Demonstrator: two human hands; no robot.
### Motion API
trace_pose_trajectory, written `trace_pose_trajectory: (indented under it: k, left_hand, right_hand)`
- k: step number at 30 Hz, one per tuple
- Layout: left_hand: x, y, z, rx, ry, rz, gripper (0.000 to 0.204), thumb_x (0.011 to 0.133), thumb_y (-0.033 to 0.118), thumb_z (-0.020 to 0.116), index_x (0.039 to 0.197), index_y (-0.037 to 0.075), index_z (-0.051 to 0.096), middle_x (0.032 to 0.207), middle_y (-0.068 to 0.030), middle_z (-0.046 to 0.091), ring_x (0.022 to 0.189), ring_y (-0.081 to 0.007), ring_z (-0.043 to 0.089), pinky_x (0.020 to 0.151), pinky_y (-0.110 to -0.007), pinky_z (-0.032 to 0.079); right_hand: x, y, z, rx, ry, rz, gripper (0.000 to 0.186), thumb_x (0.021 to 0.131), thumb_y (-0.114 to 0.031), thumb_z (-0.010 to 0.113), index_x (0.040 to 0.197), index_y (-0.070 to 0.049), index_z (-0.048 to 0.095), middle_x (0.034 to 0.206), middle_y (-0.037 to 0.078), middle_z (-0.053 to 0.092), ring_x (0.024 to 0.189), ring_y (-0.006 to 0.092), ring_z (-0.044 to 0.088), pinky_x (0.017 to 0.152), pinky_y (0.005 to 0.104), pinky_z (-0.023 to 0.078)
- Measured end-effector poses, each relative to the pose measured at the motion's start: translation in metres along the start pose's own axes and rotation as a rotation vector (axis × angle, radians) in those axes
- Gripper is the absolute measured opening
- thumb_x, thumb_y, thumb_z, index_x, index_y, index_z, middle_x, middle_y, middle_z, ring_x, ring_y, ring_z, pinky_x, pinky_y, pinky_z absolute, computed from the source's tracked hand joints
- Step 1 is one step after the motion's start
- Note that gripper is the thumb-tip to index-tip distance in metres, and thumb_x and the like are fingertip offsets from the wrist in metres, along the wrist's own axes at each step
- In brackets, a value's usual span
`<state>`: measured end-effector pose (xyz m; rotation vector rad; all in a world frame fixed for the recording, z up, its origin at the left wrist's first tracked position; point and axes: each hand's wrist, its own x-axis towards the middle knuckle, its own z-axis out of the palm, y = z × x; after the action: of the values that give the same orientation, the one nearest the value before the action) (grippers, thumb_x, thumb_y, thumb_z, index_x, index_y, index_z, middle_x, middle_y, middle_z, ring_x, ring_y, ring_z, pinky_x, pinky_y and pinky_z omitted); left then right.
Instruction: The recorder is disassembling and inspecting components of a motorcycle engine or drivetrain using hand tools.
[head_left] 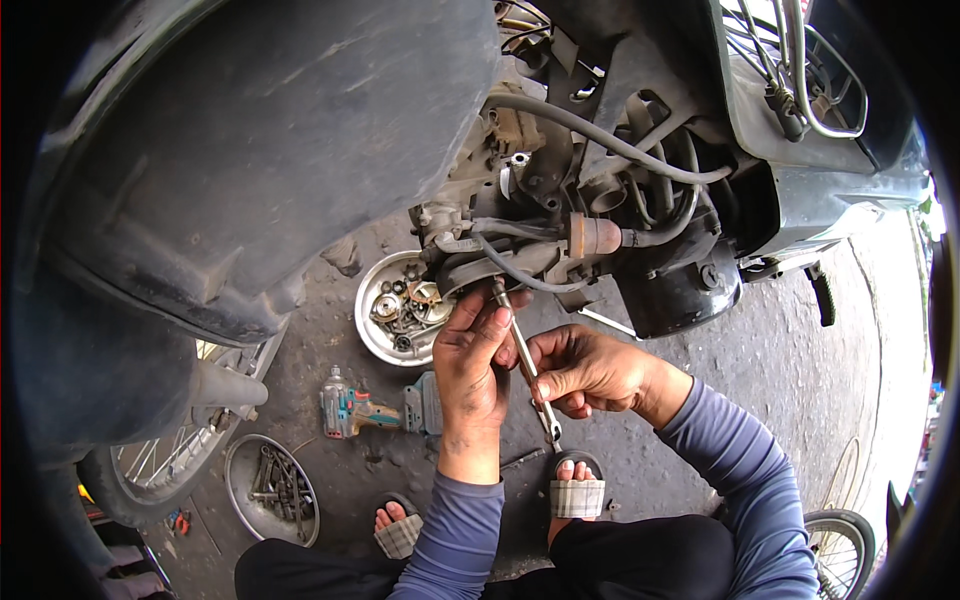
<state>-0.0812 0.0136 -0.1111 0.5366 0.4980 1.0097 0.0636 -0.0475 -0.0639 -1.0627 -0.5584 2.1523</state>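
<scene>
A long silver wrench (523, 350) slants down from the underside of a motorbike's engine (520, 255). My left hand (472, 365) is closed round its upper part, with the thumb against the shaft and the fingertips close under the engine. Lower down, my right hand (595, 370) pinches the same shaft between thumb and fingers. The wrench's upper end touches or nearly touches the engine; I cannot tell whether it sits on a fastener. Its lower end hangs free above my right foot. Hoses and a dark cylindrical part (685, 295) lie just beyond my hands.
A metal basin (365, 335) of small engine parts stands behind my left hand. A teal cordless impact driver (350, 405) lies on the ground. Farther left are a bowl (235, 480) of wrenches and a spoked wheel (165, 460). A large dark body panel (270, 130) overhangs the upper left.
</scene>
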Motion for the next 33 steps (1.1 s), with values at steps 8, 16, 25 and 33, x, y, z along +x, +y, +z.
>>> trace_pose_trajectory:
  k: [8, 16, 25, 33]
  left_hand:
    - [0.001, 0.004, 0.01, 0.053, 0.109, -0.051, 0.03, 0.091, 0.02, 0.065, 0.113, -0.001, 0.061, 0.096, -0.0135, 0.067, 0.053, -0.0018, 0.039, 0.045, -0.018, 0.033]
    - [-0.006, -0.007, -0.013, -0.197, 0.11, -0.149, 0.015, 0.091, 0.019, 0.064, 0.089, 0.004, 0.062, 0.078, -0.0132, 0.065, 0.046, -0.0071, 0.042, 0.046, -0.023, 0.035]
    - [0.025, -0.015, -0.137, 0.535, 0.354, -0.207, 0.024, 0.095, 0.024, 0.056, 0.08, 0.006, 0.057, 0.073, -0.0056, 0.061, 0.062, -0.0127, 0.057, 0.053, -0.024, 0.047]
    - [0.042, -0.009, -0.179, 1.478, 0.238, 0.047, 0.021, 0.088, 0.019, 0.065, 0.086, -0.002, 0.064, 0.077, -0.0047, 0.066, 0.065, -0.0096, 0.06, 0.064, -0.025, 0.046]
  right_hand:
    - [-0.002, 0.007, 0.003, -0.205, 0.121, -0.152, 0.02, 0.091, -0.021, 0.067, 0.09, -0.002, 0.063, 0.069, -0.001, 0.059, 0.056, 0.0058, 0.051, 0.051, 0.0211, 0.042]
    - [-0.031, 0.069, 0.013, -0.312, 0.355, -0.379, 0.026, 0.1, -0.023, 0.051, 0.083, -0.003, 0.055, 0.066, -0.002, 0.05, 0.056, 0.0066, 0.042, 0.051, 0.0263, 0.037]
    - [-0.024, 0.044, 0.015, -1.04, 0.471, -0.975, 0.023, 0.087, -0.004, 0.061, 0.109, 0.005, 0.062, 0.075, 0.02, 0.06, 0.063, 0.0333, 0.061, 0.058, 0.0367, 0.048]
    - [-0.019, 0.025, 0.035, -1.246, 0.781, -0.977, 0.032, 0.082, 0.001, 0.059, 0.113, 0.006, 0.057, 0.075, 0.02, 0.058, 0.059, 0.0384, 0.058, 0.052, 0.0433, 0.046]
